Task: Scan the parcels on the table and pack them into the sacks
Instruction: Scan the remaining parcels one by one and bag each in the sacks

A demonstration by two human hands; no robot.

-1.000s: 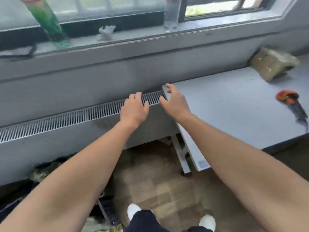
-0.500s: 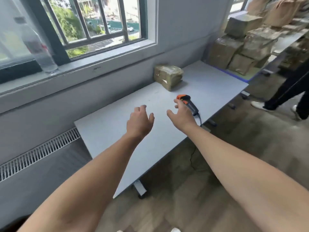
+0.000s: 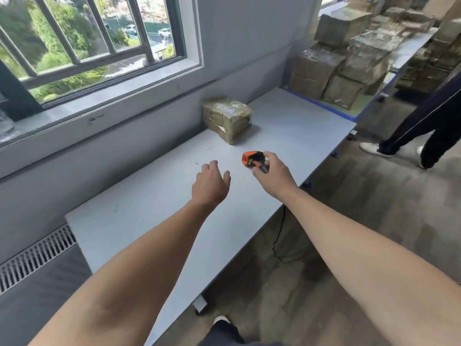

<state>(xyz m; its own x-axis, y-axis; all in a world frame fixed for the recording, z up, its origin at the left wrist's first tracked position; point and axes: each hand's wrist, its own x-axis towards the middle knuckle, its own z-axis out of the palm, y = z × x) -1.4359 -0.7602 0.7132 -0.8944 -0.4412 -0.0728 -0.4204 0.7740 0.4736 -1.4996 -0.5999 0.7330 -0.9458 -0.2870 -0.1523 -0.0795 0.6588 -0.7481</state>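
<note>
Grey-white laminate table (image 3: pixel 154 216), flat and long, bearing little now: left hand (image 3: pixel 210 184) hovering over bare surface, fingers loosely curled and empty, just left of the grip. At the grip itself, right hand (image 3: pixel 273 174) closing round the handle of the orange-and-black handheld barcode scanner (image 3: pixel 252 159), orange head poking out on the thumb side; half a second back, only reaching toward it where it lay. Looks wrapped on, though whether lifted clear of the table cannot be told. Black cord (image 3: pixel 279 236) dropping from below the wrist over the table's near edge.

Beyond the grip and slightly left, well apart from both hands: one brown cardboard parcel wrapped in clear tape (image 3: pixel 227 119), against the wall under the window. Far right of the grip, stacked taped brown cartons (image 3: pixel 349 58) on the floor, and another person's dark trouser legs (image 3: pixel 429 126).

Meaning for the task, as a judgement: tool now in hand, so scanning can begin; parcel not yet scanned, not yet reached. No sacks in view here.
</note>
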